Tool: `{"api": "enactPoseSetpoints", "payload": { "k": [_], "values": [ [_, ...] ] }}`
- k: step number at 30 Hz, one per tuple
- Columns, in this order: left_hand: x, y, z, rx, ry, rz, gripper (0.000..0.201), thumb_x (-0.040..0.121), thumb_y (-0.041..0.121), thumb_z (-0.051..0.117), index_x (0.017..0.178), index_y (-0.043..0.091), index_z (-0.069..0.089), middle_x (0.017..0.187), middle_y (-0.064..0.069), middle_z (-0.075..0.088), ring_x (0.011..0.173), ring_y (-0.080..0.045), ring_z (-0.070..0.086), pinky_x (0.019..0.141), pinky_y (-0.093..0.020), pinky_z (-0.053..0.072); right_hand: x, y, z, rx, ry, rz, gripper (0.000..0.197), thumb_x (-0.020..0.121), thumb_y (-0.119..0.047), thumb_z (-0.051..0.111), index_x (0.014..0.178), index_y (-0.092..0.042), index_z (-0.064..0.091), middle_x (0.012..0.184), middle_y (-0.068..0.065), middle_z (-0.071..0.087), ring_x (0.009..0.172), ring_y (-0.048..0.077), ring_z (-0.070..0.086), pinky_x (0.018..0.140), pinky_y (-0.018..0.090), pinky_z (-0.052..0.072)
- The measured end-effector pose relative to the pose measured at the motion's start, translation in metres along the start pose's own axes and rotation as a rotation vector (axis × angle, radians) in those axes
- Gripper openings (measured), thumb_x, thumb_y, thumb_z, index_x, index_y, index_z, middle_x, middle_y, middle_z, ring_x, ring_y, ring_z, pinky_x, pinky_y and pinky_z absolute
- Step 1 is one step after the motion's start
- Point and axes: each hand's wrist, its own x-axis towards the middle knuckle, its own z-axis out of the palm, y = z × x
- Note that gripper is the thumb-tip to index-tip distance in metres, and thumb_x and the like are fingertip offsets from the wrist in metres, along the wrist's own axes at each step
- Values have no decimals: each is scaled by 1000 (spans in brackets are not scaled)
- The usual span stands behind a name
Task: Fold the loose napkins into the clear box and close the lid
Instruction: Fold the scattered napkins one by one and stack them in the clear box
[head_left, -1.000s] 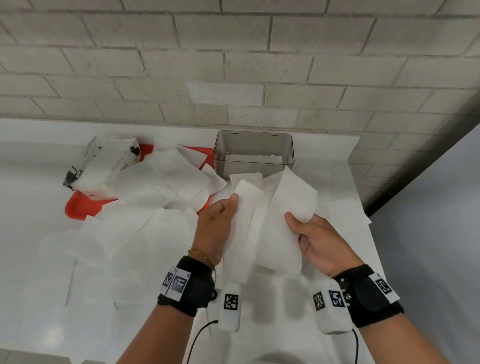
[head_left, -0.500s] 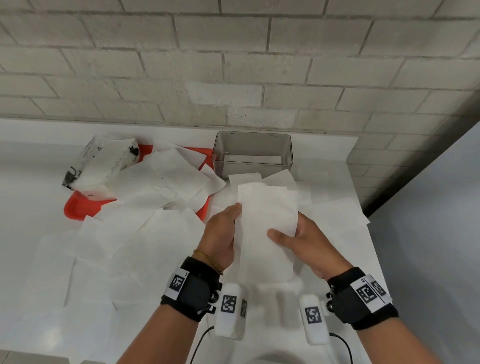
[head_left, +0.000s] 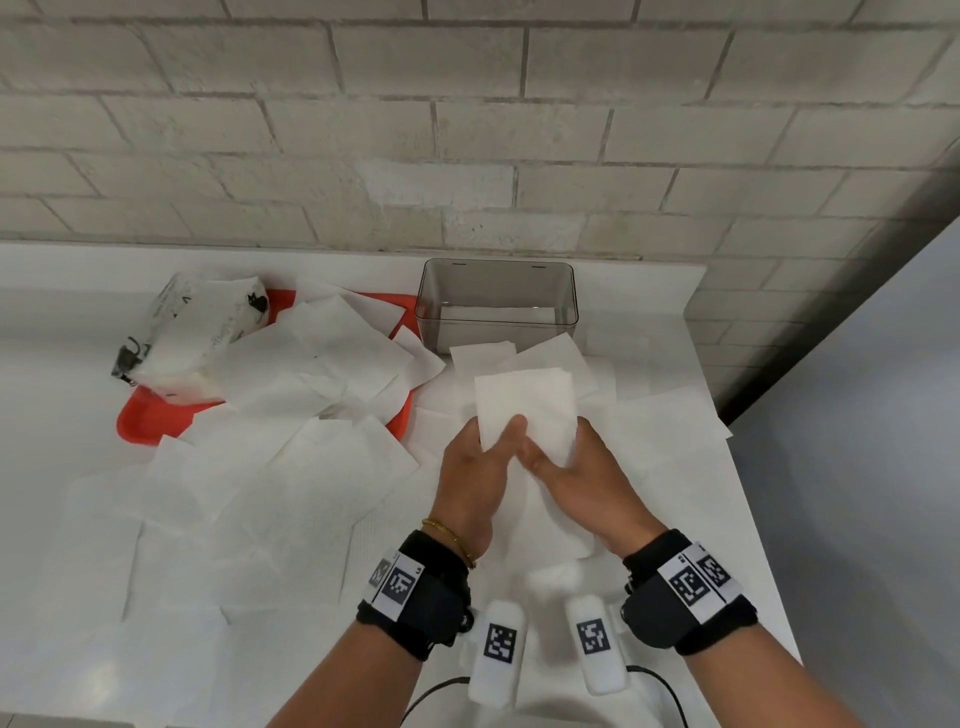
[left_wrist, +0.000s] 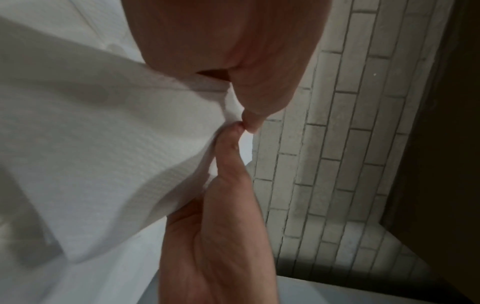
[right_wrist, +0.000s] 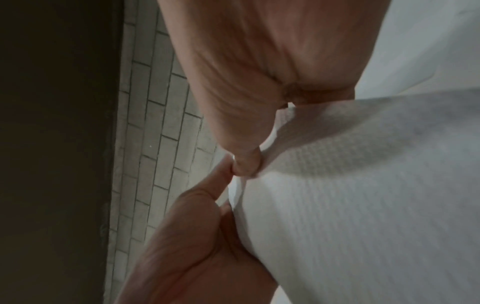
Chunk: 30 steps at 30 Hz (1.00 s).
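Note:
I hold one folded white napkin (head_left: 524, 400) upright above the table, in front of the clear box (head_left: 496, 283). My left hand (head_left: 480, 457) pinches its left edge between thumb and fingers, and my right hand (head_left: 569, 460) pinches its right edge. The two thumbs nearly touch on the near face. The left wrist view shows the napkin (left_wrist: 103, 144) nipped between thumb and fingertip; the right wrist view shows the napkin (right_wrist: 363, 205) pinched the same way. The open box stands by the wall with white paper lying flat on its floor. No lid is in view.
Several loose napkins (head_left: 291, 467) cover the white table (head_left: 691, 519) left of my hands and under them. A red tray (head_left: 150, 421) at the back left holds more napkins and a torn napkin packet (head_left: 202, 322). The table's right edge drops to a grey floor.
The napkin was spread open between my hands; I brought the hands together and folded it narrower. The hands now sit close, thumbs almost meeting, slightly lower on the sheet.

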Motion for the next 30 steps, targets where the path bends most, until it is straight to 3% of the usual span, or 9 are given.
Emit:
{"api": "enactPoseSetpoints", "payload": {
  "k": [3,6,9,11,14,17,21,24,30],
  "values": [
    [5,-2,-4,-189,-31,-57,26,103,28,62,125,17,71,119,-6,77,114,-28,72,104,-53,55,-4,-8,-12,32,-121,66,48,83,-55,81,125,-41,64,117,-20,74,107,-1,70,95,32,57],
    [10,-1,-13,-389,-168,-100,40,103,29,60,139,11,61,135,-16,68,126,-36,64,110,-56,48,-9,-3,-34,167,-284,174,43,82,-27,88,122,-22,74,117,-4,78,110,16,74,99,40,58],
    [14,-2,-26,-380,-151,-37,37,98,17,66,133,6,65,132,-15,70,125,-33,66,106,-50,51,-9,12,-51,256,-163,194,36,77,-18,90,110,-11,79,111,9,79,106,30,75,101,50,57],
    [18,-6,-37,-300,-102,8,30,90,6,74,119,1,71,124,-17,74,120,-35,69,101,-49,54,-10,22,-60,326,-12,178,34,73,-16,92,103,-8,79,108,13,79,106,35,75,98,47,58],
    [19,-12,-50,-33,-78,97,28,80,1,84,106,2,74,108,-14,78,103,-35,74,91,-44,61,-12,34,-67,423,125,125,29,71,-13,91,96,-9,78,110,14,78,104,29,73,89,36,53],
    [24,-23,-56,255,-91,200,25,75,4,90,94,11,76,89,2,78,82,-14,73,75,-30,60,-13,45,-61,405,131,106,25,66,-16,93,88,-14,80,106,9,78,101,24,72,90,33,52],
    [29,-35,-58,560,-115,212,33,69,21,95,96,32,80,95,13,78,90,-15,73,83,-36,62,-18,57,-51,378,64,117,36,68,-7,93,102,-15,81,109,8,79,107,30,74,97,40,57],
    [26,-39,-57,494,-145,178,33,69,13,94,96,30,83,99,10,79,95,-16,74,89,-36,62,-20,63,-47,334,37,116,41,69,-7,94,106,-19,81,109,6,80,107,29,74,99,41,58],
    [24,-35,-51,330,-154,149,24,71,6,92,91,17,84,95,-1,81,95,-20,76,88,-32,59,-18,51,-47,306,0,42,24,74,-8,91,96,-15,84,105,1,81,107,17,74,101,32,52]
  ]
}}
